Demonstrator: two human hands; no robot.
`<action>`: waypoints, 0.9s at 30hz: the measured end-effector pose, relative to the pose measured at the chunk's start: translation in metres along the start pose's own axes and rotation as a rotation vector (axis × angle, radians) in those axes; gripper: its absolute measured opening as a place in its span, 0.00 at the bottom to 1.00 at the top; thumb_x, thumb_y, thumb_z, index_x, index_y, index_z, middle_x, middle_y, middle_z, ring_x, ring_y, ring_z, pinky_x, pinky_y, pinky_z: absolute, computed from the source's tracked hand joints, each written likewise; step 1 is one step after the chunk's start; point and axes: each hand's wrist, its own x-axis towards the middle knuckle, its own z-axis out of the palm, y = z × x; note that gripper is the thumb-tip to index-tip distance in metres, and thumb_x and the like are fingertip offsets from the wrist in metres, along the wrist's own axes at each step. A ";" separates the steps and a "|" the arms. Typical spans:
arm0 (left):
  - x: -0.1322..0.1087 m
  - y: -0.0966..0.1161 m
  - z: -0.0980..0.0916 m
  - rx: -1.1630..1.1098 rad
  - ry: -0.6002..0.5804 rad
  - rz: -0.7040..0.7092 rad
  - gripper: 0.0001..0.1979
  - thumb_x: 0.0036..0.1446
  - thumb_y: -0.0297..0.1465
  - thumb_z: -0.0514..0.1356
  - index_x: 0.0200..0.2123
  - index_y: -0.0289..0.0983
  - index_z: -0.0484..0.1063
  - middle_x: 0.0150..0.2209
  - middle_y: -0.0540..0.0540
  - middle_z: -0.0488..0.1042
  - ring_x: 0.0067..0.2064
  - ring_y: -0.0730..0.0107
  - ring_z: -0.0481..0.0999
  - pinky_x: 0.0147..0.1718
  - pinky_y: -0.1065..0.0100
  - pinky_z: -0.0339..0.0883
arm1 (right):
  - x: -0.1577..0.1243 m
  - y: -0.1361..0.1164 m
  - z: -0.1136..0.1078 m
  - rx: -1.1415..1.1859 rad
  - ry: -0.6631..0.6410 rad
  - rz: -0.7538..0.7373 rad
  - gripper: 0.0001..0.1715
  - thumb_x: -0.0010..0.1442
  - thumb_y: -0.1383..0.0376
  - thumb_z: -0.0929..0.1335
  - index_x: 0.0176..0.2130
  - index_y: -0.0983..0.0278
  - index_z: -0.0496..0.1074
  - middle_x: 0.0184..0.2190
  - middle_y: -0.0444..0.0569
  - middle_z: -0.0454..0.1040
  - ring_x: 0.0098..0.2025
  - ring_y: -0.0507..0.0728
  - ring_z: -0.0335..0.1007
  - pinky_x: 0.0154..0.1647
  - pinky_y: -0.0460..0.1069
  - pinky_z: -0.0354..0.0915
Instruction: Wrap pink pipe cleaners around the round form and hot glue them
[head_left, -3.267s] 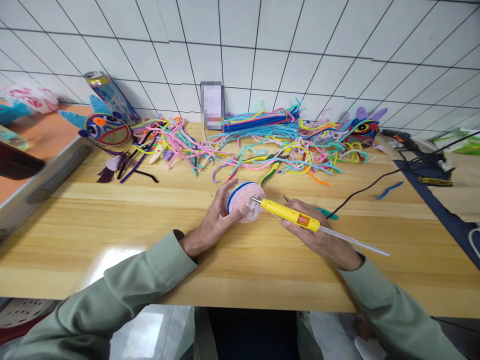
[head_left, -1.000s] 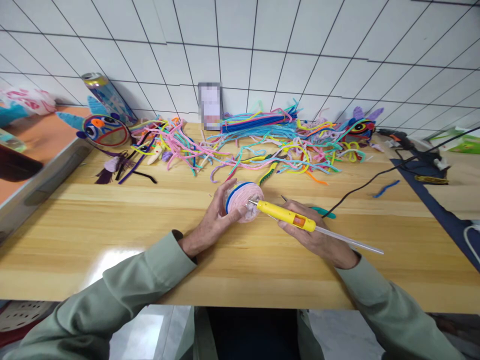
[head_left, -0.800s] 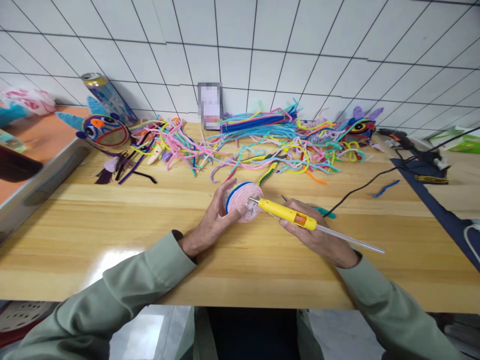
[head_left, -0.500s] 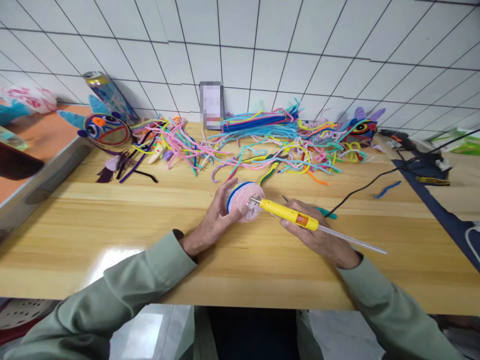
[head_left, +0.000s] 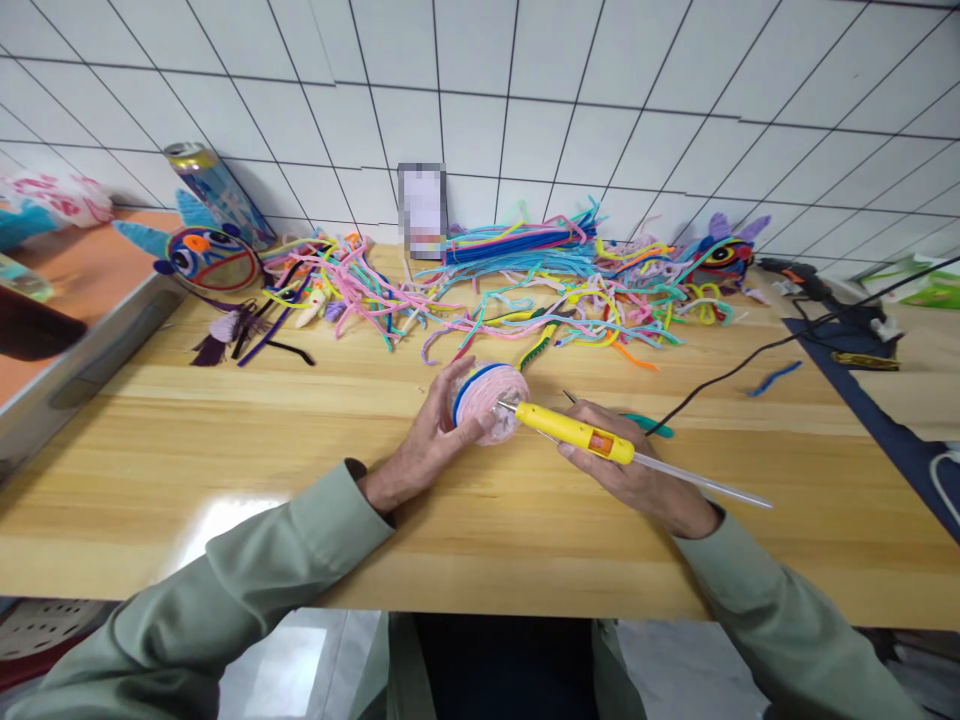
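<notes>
My left hand [head_left: 442,420] is closed around the side of a round piece wound with pink pipe cleaner [head_left: 487,392]. A blue band runs round its far left edge, and a whitish, shiny area shows at its lower front. In my right hand [head_left: 622,470] is a yellow hot glue gun [head_left: 571,428], with a clear glue stick [head_left: 705,480] sticking out of its back end. Its metal nozzle points left and meets the whitish part, or hovers just over it. Behind the right hand, a teal-handled tool [head_left: 651,426] is partly hidden; whether the hand touches it I cannot tell.
Loose pipe cleaners [head_left: 375,285] and a blue bundle [head_left: 517,248] lie along the wall. Green-handled pliers [head_left: 537,345] sit just beyond the round piece. Decorated fish-like faces [head_left: 214,262] stand left and right. A black cord [head_left: 720,378] crosses the right side.
The glue gun and my right hand have shifted very slightly left, bringing the nozzle a little further over the round piece. My left hand stays in place.
</notes>
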 end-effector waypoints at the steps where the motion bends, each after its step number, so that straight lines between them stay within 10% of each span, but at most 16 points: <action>1: 0.000 0.000 0.000 0.003 0.001 -0.001 0.41 0.67 0.52 0.69 0.75 0.47 0.60 0.77 0.39 0.62 0.77 0.44 0.64 0.78 0.42 0.58 | 0.000 0.000 0.000 0.003 0.001 -0.001 0.06 0.75 0.58 0.69 0.43 0.53 0.69 0.34 0.44 0.75 0.33 0.59 0.72 0.48 0.60 0.77; 27: 0.002 -0.002 0.000 -0.014 -0.001 0.010 0.41 0.67 0.52 0.69 0.74 0.45 0.59 0.76 0.37 0.63 0.77 0.44 0.65 0.78 0.41 0.57 | 0.001 0.001 -0.004 0.029 0.065 0.051 0.12 0.75 0.54 0.69 0.40 0.56 0.70 0.36 0.44 0.72 0.37 0.57 0.69 0.41 0.53 0.68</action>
